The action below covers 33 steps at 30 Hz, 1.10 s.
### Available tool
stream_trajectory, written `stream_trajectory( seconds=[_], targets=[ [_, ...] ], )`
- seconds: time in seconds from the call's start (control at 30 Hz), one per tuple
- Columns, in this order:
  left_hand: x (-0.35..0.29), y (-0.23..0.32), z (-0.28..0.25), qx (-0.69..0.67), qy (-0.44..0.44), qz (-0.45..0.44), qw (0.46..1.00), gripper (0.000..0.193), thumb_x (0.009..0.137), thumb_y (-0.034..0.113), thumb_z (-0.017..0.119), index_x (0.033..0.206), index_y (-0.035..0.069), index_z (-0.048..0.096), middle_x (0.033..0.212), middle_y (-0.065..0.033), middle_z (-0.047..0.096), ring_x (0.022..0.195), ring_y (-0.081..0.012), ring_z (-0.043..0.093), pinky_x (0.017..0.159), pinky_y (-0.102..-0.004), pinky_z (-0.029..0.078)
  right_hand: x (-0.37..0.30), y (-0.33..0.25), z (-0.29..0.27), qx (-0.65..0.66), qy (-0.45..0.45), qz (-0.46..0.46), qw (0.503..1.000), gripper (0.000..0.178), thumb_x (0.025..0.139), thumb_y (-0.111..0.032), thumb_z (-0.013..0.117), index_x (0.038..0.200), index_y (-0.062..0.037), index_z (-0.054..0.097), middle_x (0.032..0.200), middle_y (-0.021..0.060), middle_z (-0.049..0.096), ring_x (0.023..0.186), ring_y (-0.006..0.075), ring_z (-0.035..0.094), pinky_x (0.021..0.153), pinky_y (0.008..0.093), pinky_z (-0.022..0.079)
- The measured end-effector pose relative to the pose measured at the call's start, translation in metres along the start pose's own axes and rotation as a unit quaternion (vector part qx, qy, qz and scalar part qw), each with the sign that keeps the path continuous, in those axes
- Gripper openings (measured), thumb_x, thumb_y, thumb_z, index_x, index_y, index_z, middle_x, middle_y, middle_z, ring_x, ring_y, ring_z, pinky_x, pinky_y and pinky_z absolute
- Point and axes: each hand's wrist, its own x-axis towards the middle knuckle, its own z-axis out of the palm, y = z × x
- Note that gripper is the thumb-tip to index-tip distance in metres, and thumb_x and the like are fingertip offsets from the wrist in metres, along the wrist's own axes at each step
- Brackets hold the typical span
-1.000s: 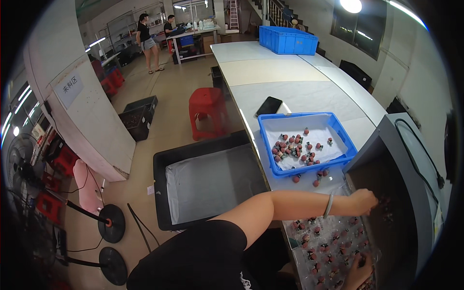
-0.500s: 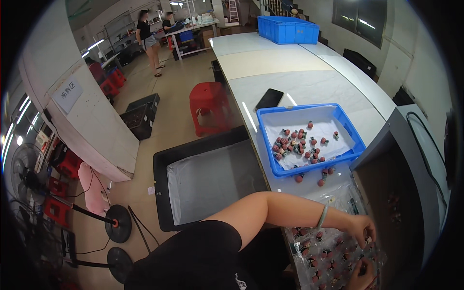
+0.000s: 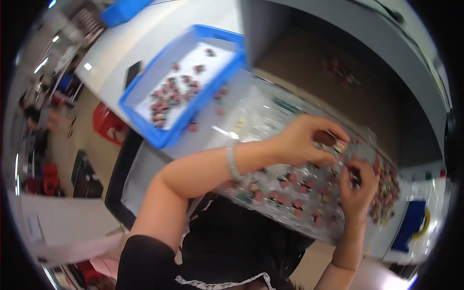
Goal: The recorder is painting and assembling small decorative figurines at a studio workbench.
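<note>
My left hand [image 3: 309, 142], a pale bracelet on its wrist, reaches over the work surface with thumb and fingers closed in a pinch. Between its fingertips sits a small pale-and-reddish figure [image 3: 340, 146]. Just to its right, my right hand [image 3: 358, 186] has its fingers curled toward the thumb; what they hold, if anything, is blurred. Below both hands lies a clear plastic sheet [image 3: 270, 181] with pockets. Several small round reddish pieces [image 3: 297, 209] with dark green tops sit in it, spread in rows.
A blue tray [image 3: 181, 124] lined with white holds a cluster of similar red pieces. A loose pile [image 3: 384, 193] lies right of my right hand. A grey open-fronted box [image 3: 333, 53] stands beyond the sheet. A dark phone [image 3: 134, 72] lies beside the tray; a black bin [image 3: 118, 179] stands below.
My view has turned and come closer to the hands, so the tray now appears upper left. Both hands remain close together over the plastic sheet; the pile on the right has come into view.
</note>
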Motion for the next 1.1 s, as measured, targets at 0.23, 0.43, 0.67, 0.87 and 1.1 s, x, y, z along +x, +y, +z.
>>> stream_trajectory(
  seconds=[0.23, 0.43, 0.67, 0.87, 1.1],
  targets=[
    [0.01, -0.003, 0.016, 0.083, -0.067, 0.122, 0.987, 0.042, 0.057, -0.001, 0.074, 0.096, -0.001, 0.059, 0.097, -0.0119, 0.057, 0.088, -0.0186, 0.057, 0.074, -0.0274, 0.048, -0.01, 0.011, -0.013, 0.02, 0.022, -0.019, 0.999, 0.01, 0.065, 0.003, 0.057, 0.074, -0.0011, 0.053, 0.066, 0.0058, 0.052, 0.053, 0.0116, 0.047, 0.049, 0.0218, 0.037],
    [0.008, -0.002, 0.018, 0.187, -0.072, 0.2, 0.959, 0.042, 0.055, 0.003, 0.076, 0.094, 0.001, 0.061, 0.087, -0.0108, 0.056, 0.078, -0.0169, 0.057, 0.065, -0.0243, 0.047, -0.013, 0.011, -0.015, 0.024, 0.029, -0.018, 0.999, 0.018, 0.058, 0.001, 0.06, 0.074, -0.004, 0.054, 0.064, 0.008, 0.052, 0.053, 0.0203, 0.051, 0.047, 0.0275, 0.04],
    [0.007, -0.007, 0.022, 0.246, -0.024, 0.245, 0.937, 0.042, 0.057, 0.003, 0.075, 0.096, 0.003, 0.06, 0.091, -0.0131, 0.057, 0.076, -0.0182, 0.059, 0.061, -0.0266, 0.05, -0.012, 0.01, -0.009, 0.035, 0.048, -0.039, 0.998, 0.019, 0.059, 0.005, 0.061, 0.074, -0.0034, 0.055, 0.063, 0.0079, 0.051, 0.053, 0.0204, 0.05, 0.046, 0.0273, 0.038],
    [0.004, -0.001, 0.019, 0.305, -0.039, 0.242, 0.92, 0.04, 0.058, 0.002, 0.073, 0.096, 0.003, 0.061, 0.089, -0.0121, 0.058, 0.076, -0.0185, 0.059, 0.062, -0.0264, 0.05, -0.01, 0.012, -0.01, 0.023, 0.048, -0.084, 0.995, 0.018, 0.061, 0.005, 0.064, 0.076, -0.004, 0.059, 0.061, 0.0069, 0.05, 0.052, 0.0192, 0.049, 0.045, 0.0268, 0.037],
    [0.002, -0.004, 0.023, 0.286, -0.033, 0.202, 0.936, 0.04, 0.058, -0.002, 0.072, 0.097, 0.004, 0.061, 0.091, -0.0109, 0.056, 0.078, -0.0184, 0.06, 0.062, -0.0257, 0.051, -0.012, 0.01, -0.009, 0.021, 0.031, -0.054, 0.998, 0.018, 0.06, 0.002, 0.065, 0.075, -0.0033, 0.057, 0.062, 0.0071, 0.049, 0.052, 0.0203, 0.047, 0.047, 0.0276, 0.037]
  ],
)
